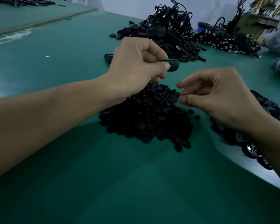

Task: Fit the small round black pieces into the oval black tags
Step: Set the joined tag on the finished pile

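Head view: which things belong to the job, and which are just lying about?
Job:
left hand gripping an oval tag
right hand pinching a round piece
heap of round pieces below the hands
tag heap, likely, by the right forearm

Lying about:
cable pile at the back
clip pile beside it
machine, far right

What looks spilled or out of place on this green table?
Nothing looks damaged. A few round pieces lie loose on the green table, just right of the main pile, and a whitish smeared streak marks the table's far left.
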{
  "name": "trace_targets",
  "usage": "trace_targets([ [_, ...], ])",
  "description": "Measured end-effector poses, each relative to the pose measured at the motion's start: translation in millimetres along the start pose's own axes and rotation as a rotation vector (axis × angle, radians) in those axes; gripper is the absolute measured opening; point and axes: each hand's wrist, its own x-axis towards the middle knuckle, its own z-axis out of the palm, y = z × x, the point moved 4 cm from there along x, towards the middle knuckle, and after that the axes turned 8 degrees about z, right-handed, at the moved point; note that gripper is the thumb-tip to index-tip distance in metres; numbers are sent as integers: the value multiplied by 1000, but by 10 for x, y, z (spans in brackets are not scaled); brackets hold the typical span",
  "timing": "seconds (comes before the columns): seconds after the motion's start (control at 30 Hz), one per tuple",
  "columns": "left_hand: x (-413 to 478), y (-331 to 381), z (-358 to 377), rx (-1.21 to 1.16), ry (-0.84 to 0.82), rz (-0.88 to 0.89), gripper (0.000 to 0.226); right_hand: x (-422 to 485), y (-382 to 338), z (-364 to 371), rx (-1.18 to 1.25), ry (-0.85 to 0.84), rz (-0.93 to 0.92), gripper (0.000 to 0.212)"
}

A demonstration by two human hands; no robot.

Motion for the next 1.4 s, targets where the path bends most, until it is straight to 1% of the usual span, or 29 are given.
trace_targets([
  [0.13, -4, 13, -1, -13, -11, -8, 14, -1, -13, -24, -23, 64, -49, 19],
  [0.27, -13, 14, 11, -23, -14, -16, 14, 8, 14, -26, -50, 82, -52, 26],
  [0.33, -14, 17, 9, -28, -16, -16, 14, 10, 15, -21, -63, 88, -51, 25],
  [0.57, -19, 17, 24, -35, -26, -22, 13, 26, 7, 32, -167, 35, -38, 13],
  [0.73, -20, 21, 19, -33, -24, -24, 14, 9, -11, 30, -144, 45, -64, 14],
  [0.83, -17, 22, 22, -31, -27, -25, 15, 7, -28, 33, -140, 55, -84, 18],
  [1.0, -15, 25, 19, -26, -29, -19, 15, 12, -18, 61, -134, 43, -51, 19],
  [1.1, -14, 24, 16, -20, -31, -15, 14, 8, -25, 47, -148, 41, -67, 17],
  [1.27, -17, 13, 20, -12, -36, -16, 14, 14, -10, 19, -198, 54, -69, 21],
  [1.4, -23, 20, 17, -10, -34, -16, 14, 17, -8, 15, -144, 40, -49, 23],
])
